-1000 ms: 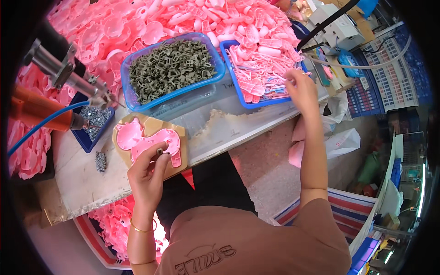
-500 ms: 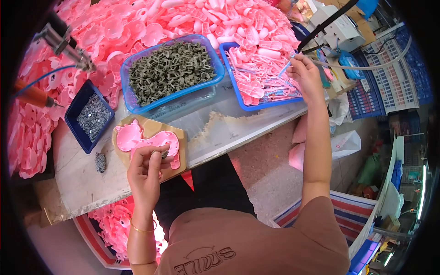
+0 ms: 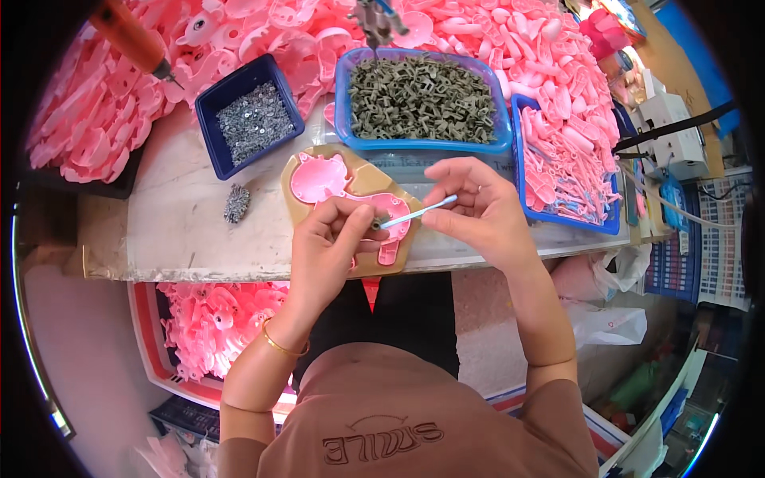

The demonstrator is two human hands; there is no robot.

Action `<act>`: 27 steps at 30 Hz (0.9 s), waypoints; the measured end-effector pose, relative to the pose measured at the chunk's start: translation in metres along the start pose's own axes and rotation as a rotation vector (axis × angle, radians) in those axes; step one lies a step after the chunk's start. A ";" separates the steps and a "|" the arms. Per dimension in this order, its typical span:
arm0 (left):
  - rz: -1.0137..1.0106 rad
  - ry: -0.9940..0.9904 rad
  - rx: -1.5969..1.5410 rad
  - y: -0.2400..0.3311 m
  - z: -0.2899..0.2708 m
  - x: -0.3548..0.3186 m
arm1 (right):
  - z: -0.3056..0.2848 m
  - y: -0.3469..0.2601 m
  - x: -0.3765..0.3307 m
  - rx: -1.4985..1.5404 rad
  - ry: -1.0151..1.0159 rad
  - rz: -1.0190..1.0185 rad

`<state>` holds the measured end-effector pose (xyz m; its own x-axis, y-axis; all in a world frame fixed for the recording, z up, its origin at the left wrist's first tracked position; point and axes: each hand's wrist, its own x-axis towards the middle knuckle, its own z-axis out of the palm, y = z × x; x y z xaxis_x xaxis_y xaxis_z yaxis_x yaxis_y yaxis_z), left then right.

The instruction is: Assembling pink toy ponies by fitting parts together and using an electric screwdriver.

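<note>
Pinched a thin, light blue stick [image 3: 417, 212] in right hand [image 3: 478, 209]; left hand [image 3: 331, 247] fingertips clamped a small grey piece [image 3: 375, 224] above the pink pig shell [image 3: 343, 191]. Probably stiff; best gripped mid-shaft.

Pale counter [image 3: 175, 231] carries tan jig board [image 3: 362, 183], dark blue screw tray [image 3: 249, 114], two blue bins [image 3: 421, 143], pink parts heap [image 3: 88, 119].

Bright, even light, soft shadows, sharp centre, fisheye bending and dark rim
</note>
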<state>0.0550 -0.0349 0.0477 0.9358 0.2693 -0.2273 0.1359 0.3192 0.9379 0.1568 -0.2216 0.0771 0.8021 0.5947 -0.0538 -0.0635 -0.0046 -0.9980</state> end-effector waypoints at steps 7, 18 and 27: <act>-0.046 -0.126 0.055 -0.012 0.006 -0.013 | 0.022 0.014 0.002 0.055 -0.161 0.036; -0.046 -0.023 -0.076 -0.003 -0.004 -0.006 | 0.029 0.006 -0.012 -0.497 -0.225 -0.190; -0.103 -0.060 -0.046 -0.004 -0.005 -0.007 | 0.026 0.001 -0.012 -0.320 -0.277 0.020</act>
<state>0.0466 -0.0337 0.0444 0.9357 0.1783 -0.3045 0.2187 0.3839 0.8971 0.1318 -0.2080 0.0773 0.6098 0.7855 -0.1058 0.1453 -0.2421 -0.9593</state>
